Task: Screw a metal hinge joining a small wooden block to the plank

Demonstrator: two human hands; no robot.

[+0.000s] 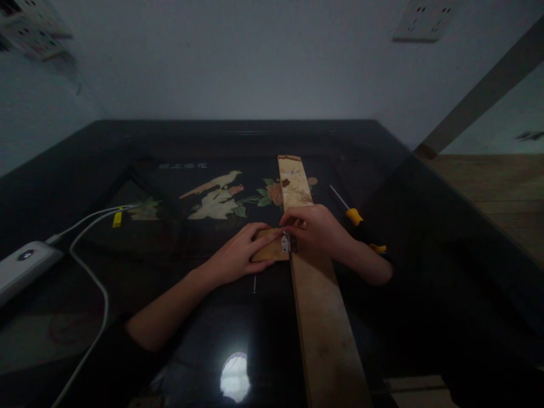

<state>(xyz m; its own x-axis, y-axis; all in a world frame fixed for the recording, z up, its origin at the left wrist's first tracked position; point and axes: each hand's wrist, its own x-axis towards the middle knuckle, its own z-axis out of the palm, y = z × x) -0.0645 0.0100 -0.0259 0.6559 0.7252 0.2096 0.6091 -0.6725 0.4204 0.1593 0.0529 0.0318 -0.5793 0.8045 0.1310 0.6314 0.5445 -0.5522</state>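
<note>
A long wooden board (321, 323) runs away from me across the dark table. Against its left edge sits a small wooden block (268, 253), gripped between the thumb and fingers of my left hand (240, 255). A small metal hinge (285, 242) lies where block and board meet. My right hand (317, 226) rests over the board, its fingertips pinched together at the hinge's upper end. Whatever those fingertips hold is too small or hidden to make out. Below the block, a thin nail or screw (255, 283) lies on the tabletop.
Right of the board lies a screwdriver (354, 216) with a yellow handle; another yellow item (377, 248) is partly behind my right forearm. A white device (28, 269) with a cable (102, 289) and yellow tag (118, 218) lies left. The glossy table (204, 136) meets a wall.
</note>
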